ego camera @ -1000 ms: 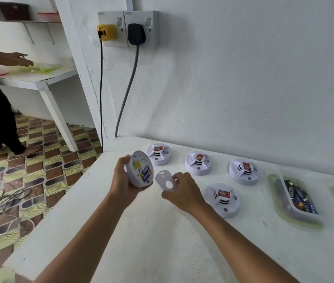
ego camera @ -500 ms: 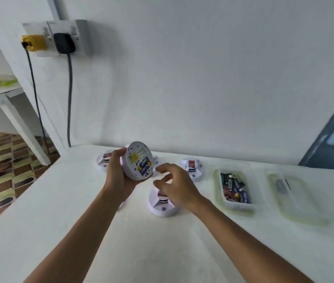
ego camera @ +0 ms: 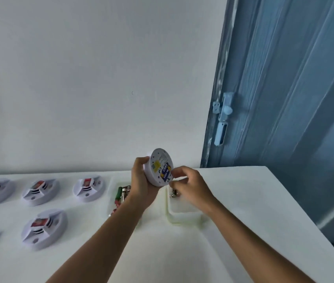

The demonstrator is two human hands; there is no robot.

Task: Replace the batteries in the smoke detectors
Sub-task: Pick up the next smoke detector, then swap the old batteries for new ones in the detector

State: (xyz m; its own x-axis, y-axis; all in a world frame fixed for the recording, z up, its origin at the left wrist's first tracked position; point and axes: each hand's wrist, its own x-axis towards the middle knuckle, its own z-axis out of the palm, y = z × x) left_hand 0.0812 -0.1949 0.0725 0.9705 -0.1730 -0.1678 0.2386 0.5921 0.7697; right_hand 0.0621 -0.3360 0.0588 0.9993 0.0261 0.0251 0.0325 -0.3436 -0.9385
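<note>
1 smoke detector (ego camera: 160,168) in left hand (ego camera: 141,183), 5 detectors (ego camera: 44,228) on table (ego camera: 182,252)

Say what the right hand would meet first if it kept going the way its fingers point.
The right hand points up-left at the smoke detector that the left hand holds; its fingertips would meet the blue battery first, though contact may already exist.

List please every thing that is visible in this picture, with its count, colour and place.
Round plastic smoke detector held up: 1, white, back open, blue battery inside.
Smoke detectors lying on table: 5, white with red labels, left.
Tray with batteries: 1, clear, behind left wrist.
Second tray: 1, clear greenish, under right hand.
Table: 1, white.
Door: 1, blue, right.
Left hand: grips detector.
Right hand: fingers at battery.
</note>
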